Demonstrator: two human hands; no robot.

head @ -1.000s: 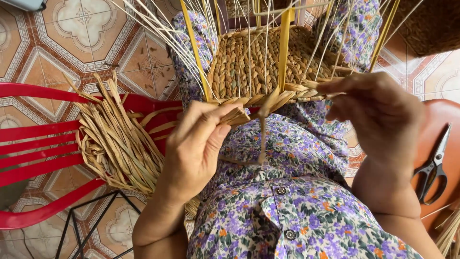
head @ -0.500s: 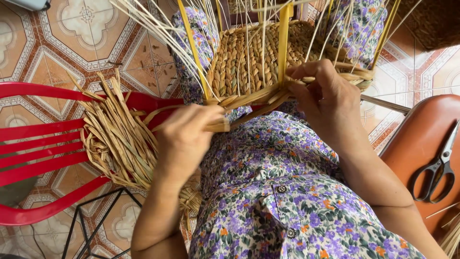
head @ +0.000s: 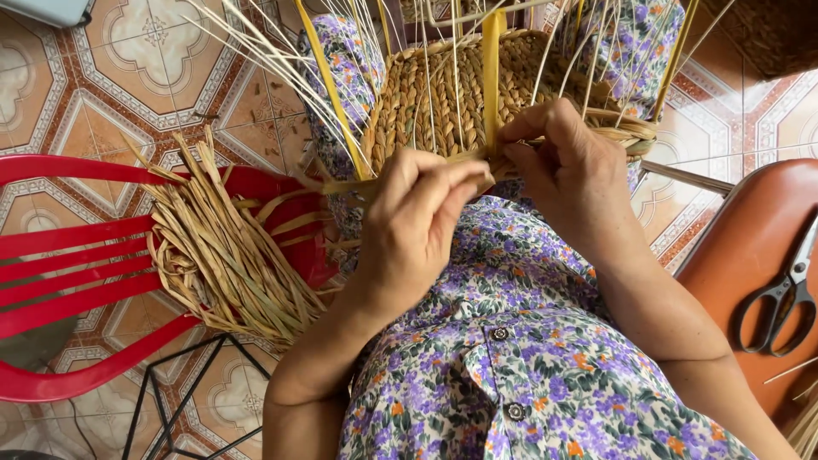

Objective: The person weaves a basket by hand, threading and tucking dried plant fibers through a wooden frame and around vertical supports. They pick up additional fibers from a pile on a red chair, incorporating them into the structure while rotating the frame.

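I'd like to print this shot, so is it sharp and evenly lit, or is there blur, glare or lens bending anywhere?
Head view: soft, even daylight with no hard shadows. The left hand, right hand and woven basket look sharp. The tiled floor shows only a faint sheen. The red chair slats curve slightly near the left edge, which hints at wide-angle bending. The scissors are crisp.

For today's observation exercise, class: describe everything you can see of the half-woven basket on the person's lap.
The basket is unfinished, woven from tan, dried plant fibre in thick braided rows. It lies tipped on the lap, against the floral dress. Thin pale stakes and several yellow strips stick out from its rim, fanning upward in the picture. The left hand pinches a flat strand at the near edge, while the right hand grips the rim beside a yellow strip. Its far side is out of view.
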